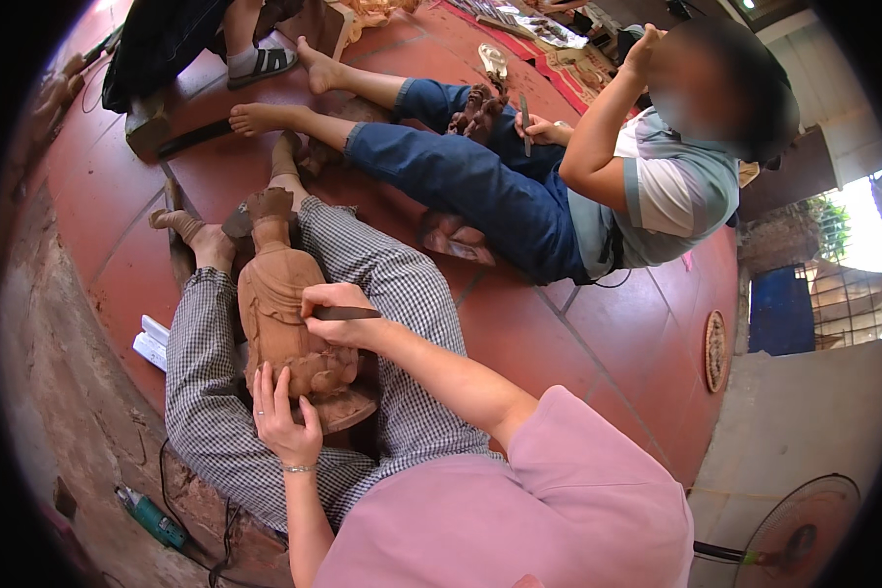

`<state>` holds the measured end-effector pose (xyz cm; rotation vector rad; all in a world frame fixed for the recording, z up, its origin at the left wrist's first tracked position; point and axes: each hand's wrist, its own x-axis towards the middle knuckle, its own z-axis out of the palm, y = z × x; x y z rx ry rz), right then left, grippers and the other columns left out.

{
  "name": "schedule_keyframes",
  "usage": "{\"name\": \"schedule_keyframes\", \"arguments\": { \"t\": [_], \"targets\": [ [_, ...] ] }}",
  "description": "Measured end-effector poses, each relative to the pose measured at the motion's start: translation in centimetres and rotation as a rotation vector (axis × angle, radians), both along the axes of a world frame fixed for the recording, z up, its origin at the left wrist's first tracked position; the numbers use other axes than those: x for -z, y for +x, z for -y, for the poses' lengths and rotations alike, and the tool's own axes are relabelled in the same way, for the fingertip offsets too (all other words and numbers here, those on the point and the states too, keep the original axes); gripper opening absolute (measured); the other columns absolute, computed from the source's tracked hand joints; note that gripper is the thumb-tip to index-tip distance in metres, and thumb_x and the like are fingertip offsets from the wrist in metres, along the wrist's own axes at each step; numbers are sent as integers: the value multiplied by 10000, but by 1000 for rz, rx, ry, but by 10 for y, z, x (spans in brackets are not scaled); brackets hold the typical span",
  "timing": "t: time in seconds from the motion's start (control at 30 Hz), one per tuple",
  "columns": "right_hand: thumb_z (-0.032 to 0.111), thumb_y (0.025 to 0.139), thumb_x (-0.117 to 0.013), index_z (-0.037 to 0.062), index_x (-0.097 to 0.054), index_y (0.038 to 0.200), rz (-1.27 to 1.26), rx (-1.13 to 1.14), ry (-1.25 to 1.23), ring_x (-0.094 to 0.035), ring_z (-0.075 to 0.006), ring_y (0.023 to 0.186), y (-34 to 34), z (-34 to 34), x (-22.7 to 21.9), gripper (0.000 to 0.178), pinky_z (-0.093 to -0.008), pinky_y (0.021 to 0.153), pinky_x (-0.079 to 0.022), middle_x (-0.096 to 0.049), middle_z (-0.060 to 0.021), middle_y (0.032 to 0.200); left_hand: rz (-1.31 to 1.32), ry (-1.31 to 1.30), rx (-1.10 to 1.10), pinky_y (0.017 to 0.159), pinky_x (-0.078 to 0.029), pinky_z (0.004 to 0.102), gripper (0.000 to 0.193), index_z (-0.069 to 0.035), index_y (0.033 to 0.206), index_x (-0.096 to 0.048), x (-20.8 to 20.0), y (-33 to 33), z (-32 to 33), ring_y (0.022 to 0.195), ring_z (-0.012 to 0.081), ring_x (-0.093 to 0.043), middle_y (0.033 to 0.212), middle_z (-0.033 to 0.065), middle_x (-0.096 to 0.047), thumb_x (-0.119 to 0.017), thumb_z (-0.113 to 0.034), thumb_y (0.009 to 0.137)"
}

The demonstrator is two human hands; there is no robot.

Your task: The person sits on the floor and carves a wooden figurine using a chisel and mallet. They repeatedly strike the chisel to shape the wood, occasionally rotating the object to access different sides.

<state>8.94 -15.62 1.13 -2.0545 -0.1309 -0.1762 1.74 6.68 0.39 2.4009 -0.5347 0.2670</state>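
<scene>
A reddish-brown carved wooden figure point(272, 279) lies between my legs, its narrow end by my feet and its carved broad end toward me. My right hand point(335, 295) is closed around a dark, slim carving tool point(353, 314) and rests against the figure's side. The tool's working tip is hidden by my fingers. Over the near end of the figure my left hand point(286, 423) lies with its fingers spread, touching the carving and holding nothing else. Under that end shows a piece of flat wood point(338, 412).
Another person point(657, 186) sits at the right with a blade point(526, 127) and a dark carving point(478, 113). A sandalled foot point(262, 67) is at upper left. A green power tool point(157, 516) with cords lies lower left; a fan point(804, 534) stands lower right.
</scene>
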Motion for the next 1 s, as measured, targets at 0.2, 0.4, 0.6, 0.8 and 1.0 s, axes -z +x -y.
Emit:
{"name": "schedule_keyframes", "arguments": {
  "t": [0.2, 0.4, 0.6, 0.8, 1.0],
  "targets": [
    [136, 756, -647, 20, -644, 821, -22, 48, 10, -678, -306, 718, -2, -11, -8, 133, -380, 652, -538, -680, -142, 774, -1, 14, -10, 1124, -392, 512, 522, -23, 1280, -638, -3, -3, 0, 1356, 421, -485, 1439, 202, -546, -619, -113, 766],
    [186, 788, -693, 31, -660, 860, 0, -7, -47, -694, -298, 733, -1, 0, 4, 174, -381, 661, -543, -695, -124, 793, -1, 3, -1, 1124, -391, 517, 523, -23, 1280, -637, -3, -2, -3, 1358, 425, -481, 1445, 199, -543, -617, -109, 764],
    [166, 778, -662, 45, -653, 835, 15, 35, 43, -684, -330, 731, -4, -7, -2, 134, -405, 659, -540, -691, -131, 779, -19, -5, 5, 1142, -375, 512, 526, -25, 1304, -620, -2, -3, -4, 1375, 428, -465, 1469, 199, -522, -617, -89, 782],
    [138, 766, -660, 41, -658, 844, 38, 24, 92, -693, -303, 730, -7, -3, 4, 124, -384, 652, -543, -691, -131, 779, -15, 12, -2, 1142, -374, 511, 519, -25, 1301, -621, -6, -4, 0, 1373, 429, -467, 1465, 198, -527, -615, -83, 785],
    [126, 808, -703, 28, -682, 900, 23, 18, 49, -704, -246, 753, -9, 0, 8, 137, -335, 672, -551, -704, -112, 823, -10, -3, 4, 1121, -389, 522, 520, -21, 1289, -631, -3, -3, -1, 1358, 433, -477, 1452, 205, -534, -610, -103, 775]
  ]
}}
